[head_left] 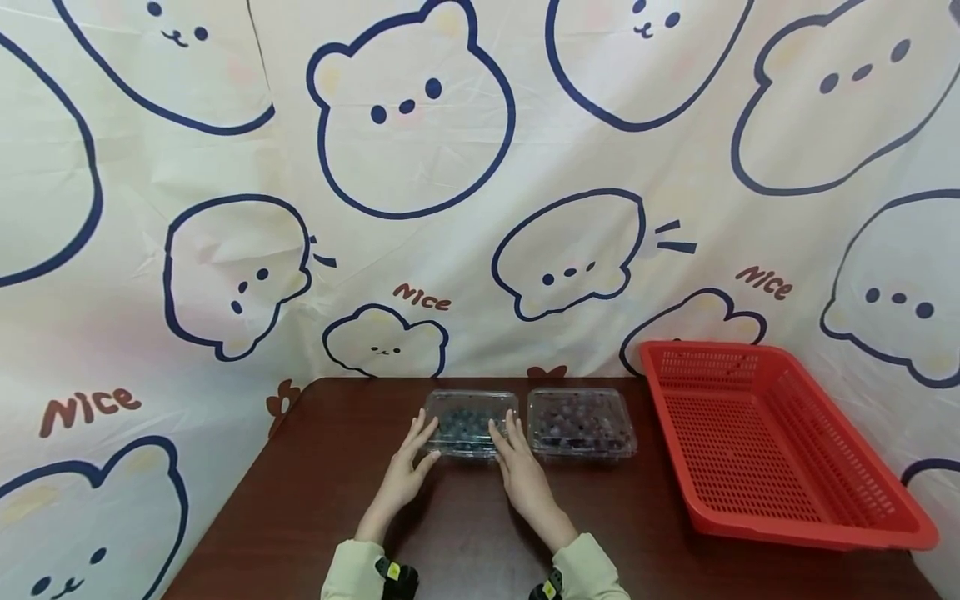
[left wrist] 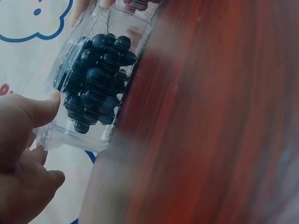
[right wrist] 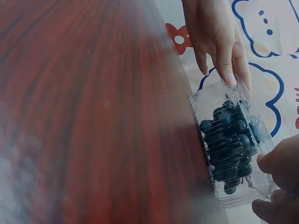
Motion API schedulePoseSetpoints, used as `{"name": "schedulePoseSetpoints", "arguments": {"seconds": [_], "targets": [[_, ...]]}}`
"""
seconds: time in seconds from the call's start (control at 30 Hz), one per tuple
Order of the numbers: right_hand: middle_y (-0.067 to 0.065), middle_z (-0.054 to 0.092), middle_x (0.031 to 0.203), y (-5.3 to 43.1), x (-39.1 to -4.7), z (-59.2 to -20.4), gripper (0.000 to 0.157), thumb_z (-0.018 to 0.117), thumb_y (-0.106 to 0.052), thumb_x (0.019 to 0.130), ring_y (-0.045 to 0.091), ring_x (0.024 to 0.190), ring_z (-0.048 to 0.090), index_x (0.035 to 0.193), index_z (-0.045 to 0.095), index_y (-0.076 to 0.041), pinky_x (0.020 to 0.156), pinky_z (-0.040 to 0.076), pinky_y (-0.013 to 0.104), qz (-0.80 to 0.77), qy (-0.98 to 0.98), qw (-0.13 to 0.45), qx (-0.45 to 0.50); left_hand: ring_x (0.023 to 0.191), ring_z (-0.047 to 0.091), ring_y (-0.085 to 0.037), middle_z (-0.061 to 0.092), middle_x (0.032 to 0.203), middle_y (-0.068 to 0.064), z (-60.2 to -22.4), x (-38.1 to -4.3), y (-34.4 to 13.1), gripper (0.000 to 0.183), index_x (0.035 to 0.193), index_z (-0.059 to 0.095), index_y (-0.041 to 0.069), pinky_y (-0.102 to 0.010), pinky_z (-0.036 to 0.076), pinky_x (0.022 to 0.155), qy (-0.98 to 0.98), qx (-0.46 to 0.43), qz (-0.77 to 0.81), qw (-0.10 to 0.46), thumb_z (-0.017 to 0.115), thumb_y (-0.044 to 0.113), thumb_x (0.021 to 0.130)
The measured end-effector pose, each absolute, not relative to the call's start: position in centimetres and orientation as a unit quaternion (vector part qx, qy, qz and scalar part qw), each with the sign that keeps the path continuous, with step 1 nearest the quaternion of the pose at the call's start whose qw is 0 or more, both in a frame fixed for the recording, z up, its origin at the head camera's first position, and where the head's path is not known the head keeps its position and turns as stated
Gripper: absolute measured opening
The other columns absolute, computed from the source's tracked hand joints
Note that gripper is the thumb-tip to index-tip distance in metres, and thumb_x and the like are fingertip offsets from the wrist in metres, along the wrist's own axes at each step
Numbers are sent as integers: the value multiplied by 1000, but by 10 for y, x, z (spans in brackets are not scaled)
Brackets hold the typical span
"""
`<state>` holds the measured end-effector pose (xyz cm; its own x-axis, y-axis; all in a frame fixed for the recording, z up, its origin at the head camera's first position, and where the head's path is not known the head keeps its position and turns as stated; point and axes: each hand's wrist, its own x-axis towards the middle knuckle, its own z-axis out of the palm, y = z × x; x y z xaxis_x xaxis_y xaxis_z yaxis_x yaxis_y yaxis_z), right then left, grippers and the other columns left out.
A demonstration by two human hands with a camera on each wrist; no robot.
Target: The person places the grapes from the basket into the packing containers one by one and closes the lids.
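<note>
A clear plastic clamshell box of blueberries sits at the back of the table, its lid down. My left hand is at its left side, fingers extended and thumb at the front edge of the lid. On the opposite side, my right hand reaches over the right front corner with fairly straight fingers. In the right wrist view, the thumb of that hand is near the lid's edge, and fingers of the left hand touch the far end. Some fingertips are hidden behind the plastic.
Just right of the blueberries stands a second clear box with dark purplish round fruit. A red slotted plastic basket occupies the table's right side. Behind the brown table hangs a cloth printed with cartoon faces.
</note>
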<state>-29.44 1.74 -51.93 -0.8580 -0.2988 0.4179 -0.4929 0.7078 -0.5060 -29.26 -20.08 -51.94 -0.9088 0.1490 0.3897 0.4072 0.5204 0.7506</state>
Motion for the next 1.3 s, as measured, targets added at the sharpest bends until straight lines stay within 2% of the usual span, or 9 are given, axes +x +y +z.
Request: {"name": "schedulePoseSetpoints", "arguments": {"seconds": [0.3,0.4,0.47,0.6,0.7,0.77,1.03,1.17,1.3], "targets": [[2,6,147,16,-297,-521,54,53,-9,86,26,132,15,136,33,-20,47,37,18,322,-903,179,220,131,12,-33,16,145,-13,-521,-294,-200,54,134,36,10,-56,27,95,-864,-153,-453,158,57,9,84],[3,9,146,17,-297,-522,54,54,-8,86,26,132,18,135,35,-20,43,33,17,329,-899,186,219,131,15,-31,15,145,-12,-521,-293,-199,55,134,36,10,-54,28,95,-866,-145,-451,160,57,10,83],[3,12,145,17,-298,-521,53,55,-7,85,26,131,21,133,38,-19,44,35,18,332,-897,196,216,131,16,-28,16,144,-12,-521,-293,-198,55,134,37,10,-53,28,96,-867,-138,-451,162,58,11,83],[3,17,143,17,-298,-521,51,57,-6,83,23,128,26,131,42,-19,63,49,27,344,-893,205,204,129,22,-28,18,143,-12,-521,-292,-198,54,132,39,9,-51,30,96,-868,-131,-446,175,59,16,83],[2,20,142,18,-298,-520,50,58,-7,82,22,127,29,129,44,-18,76,48,36,360,-888,209,194,127,26,-29,21,141,-11,-522,-293,-197,53,131,41,9,-50,31,94,-866,-128,-445,189,60,16,82],[2,22,141,18,-298,-520,49,59,-7,82,22,125,31,128,45,-18,78,47,37,375,-882,213,191,126,28,-29,23,140,-12,-522,-293,-196,52,130,43,8,-49,33,94,-864,-125,-445,198,61,14,81],[6,36,134,20,-297,-518,46,63,-9,78,22,113,46,122,52,-15,76,48,34,389,-867,251,183,122,33,-31,30,137,-16,-520,-293,-193,50,127,46,10,-47,38,90,-863,-113,-437,227,63,15,80],[7,38,133,20,-297,-518,45,64,-9,78,22,114,46,122,53,-13,78,48,36,382,-866,263,187,124,32,-31,28,138,-14,-518,-291,-191,51,128,45,15,-48,36,92,-863,-105,-442,218,62,12,80],[8,35,135,20,-297,-519,47,63,-9,80,22,116,43,125,50,-13,73,49,36,380,-871,248,190,125,30,-33,26,139,-15,-516,-290,-189,52,130,43,14,-49,35,92,-866,-103,-441,209,61,10,81]]}}
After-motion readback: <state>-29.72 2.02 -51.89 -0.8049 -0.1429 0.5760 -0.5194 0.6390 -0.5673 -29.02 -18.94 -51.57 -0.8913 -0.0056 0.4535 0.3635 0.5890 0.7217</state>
